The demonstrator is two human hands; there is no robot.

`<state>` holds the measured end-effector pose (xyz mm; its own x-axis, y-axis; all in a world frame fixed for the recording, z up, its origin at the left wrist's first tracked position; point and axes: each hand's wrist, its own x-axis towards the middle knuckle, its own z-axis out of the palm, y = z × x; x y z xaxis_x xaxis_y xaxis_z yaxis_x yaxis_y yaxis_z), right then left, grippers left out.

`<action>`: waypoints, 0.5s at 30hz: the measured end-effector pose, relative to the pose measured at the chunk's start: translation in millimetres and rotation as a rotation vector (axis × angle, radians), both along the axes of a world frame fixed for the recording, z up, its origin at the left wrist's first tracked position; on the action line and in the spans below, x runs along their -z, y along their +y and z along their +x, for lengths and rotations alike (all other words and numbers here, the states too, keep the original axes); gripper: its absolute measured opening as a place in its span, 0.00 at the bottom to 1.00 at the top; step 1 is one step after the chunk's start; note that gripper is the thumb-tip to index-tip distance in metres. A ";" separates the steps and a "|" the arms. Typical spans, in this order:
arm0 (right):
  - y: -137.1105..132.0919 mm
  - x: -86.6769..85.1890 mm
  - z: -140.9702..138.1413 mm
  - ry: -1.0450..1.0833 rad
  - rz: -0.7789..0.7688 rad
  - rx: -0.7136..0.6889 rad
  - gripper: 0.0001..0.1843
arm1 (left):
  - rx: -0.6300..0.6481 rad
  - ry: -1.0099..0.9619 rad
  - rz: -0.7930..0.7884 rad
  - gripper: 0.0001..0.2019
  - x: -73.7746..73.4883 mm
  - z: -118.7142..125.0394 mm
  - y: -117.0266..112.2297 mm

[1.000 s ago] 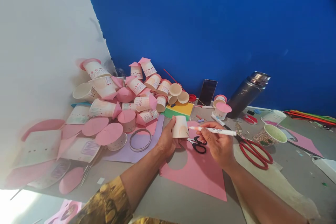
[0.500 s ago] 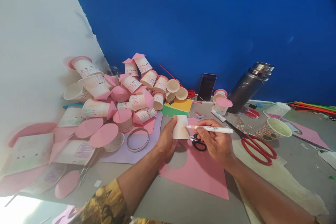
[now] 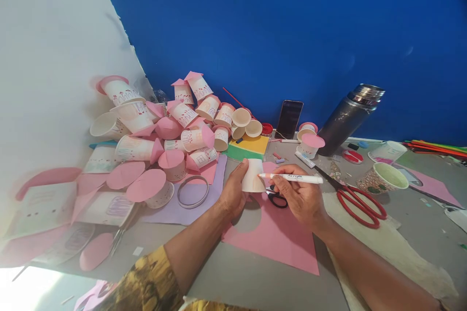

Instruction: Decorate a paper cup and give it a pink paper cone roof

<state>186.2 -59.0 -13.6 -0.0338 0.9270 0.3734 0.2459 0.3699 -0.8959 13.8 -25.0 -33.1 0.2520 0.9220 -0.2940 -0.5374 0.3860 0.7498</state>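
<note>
Upside down, a white paper cup (image 3: 253,175) is gripped in my left hand (image 3: 234,192), with the thumb along its side and the other fingers mostly hidden behind it. Between the fingers of my right hand (image 3: 301,197) is a white acrylic marker (image 3: 299,178) with a peach-coloured front end. Its tip meets the cup's right side, where faint peach colour shows. Below both hands lies a pink paper sheet (image 3: 280,243) with a round cut-out. Small black-handled scissors (image 3: 277,199) rest on it, partly covered by my right hand.
Decorated paper cups with pink tops (image 3: 168,155) are heaped at the left. A tape ring (image 3: 193,193) lies on purple paper (image 3: 160,214). Red-handled scissors (image 3: 361,206), a patterned cup (image 3: 383,178) and a dark flask (image 3: 346,119) stand or lie at the right. A phone (image 3: 289,119) leans on the blue wall.
The view has shifted slightly. Both hands keep their holds on the cup and the marker, and the marker tip stays at the cup's side.
</note>
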 end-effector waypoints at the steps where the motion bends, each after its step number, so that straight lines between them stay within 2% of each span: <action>1: -0.3 0.2 0.2 -0.010 0.005 -0.004 0.14 | -0.007 -0.008 -0.003 0.21 0.5 0.3 0.1; 7: -1.5 1.1 3.2 -0.049 0.040 0.004 0.14 | -0.054 0.006 -0.012 0.20 -0.7 2.0 0.1; 11: 0.4 0.4 4.9 -0.081 0.072 0.049 0.14 | -0.026 0.019 -0.003 0.21 -2.0 1.4 -0.1; 15: 1.2 -0.3 3.8 -0.087 0.042 0.033 0.14 | -0.028 0.033 0.018 0.21 -1.6 1.8 -0.9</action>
<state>190.1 -57.8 -13.4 -0.0372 0.9116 0.4094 0.3351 0.3973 -0.8543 15.6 -25.9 -31.5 0.2169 0.9336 -0.2852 -0.5224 0.3578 0.7740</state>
